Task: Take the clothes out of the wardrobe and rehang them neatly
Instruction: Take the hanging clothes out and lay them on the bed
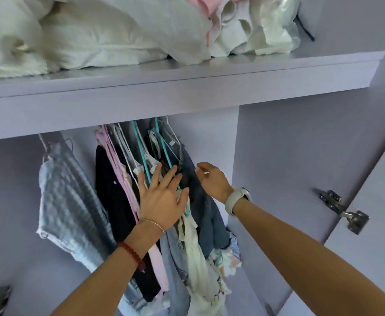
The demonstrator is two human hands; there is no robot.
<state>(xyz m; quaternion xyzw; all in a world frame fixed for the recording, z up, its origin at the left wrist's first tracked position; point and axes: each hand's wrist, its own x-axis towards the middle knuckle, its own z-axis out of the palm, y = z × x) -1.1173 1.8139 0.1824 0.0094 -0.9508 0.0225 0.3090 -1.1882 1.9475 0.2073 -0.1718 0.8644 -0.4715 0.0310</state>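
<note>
While both arms reach into the wardrobe [278,137], the left hand [161,201] is spread wide, fingers straight, pressed flat on the bunch of hanging clothes [187,236]. It holds nothing. Its fingertips lie over a teal hanger [141,153] and a 2nd teal hanger just to the right of it.

The right hand [212,179] is just right of the left hand, on the far side of the dark blue jeans [200,201]. Its fingers bend round the edge of the jeans, but can't tell if it really grips them, as the fingertips are hidden by the cloth. A white watch [236,200] sits on that wrist. The left wrist has a thin gold bracelet [155,224] & a red bead band [132,254].

Left of the left hand hang pink tops [118,174] and a black top [111,201], touching each other. Further left, apart from the bunch, a grey striped top [66,201] hangs by itself. Below the hands, light blue jeans [175,258] and a cream top [198,258] hang down.

Above both hands is a pale purple shelf [187,87] with a messy pile of white and pink stuff [118,30] on it. Far right of the right hand, a metal hinge [344,210] joins the open door [373,201].
</note>
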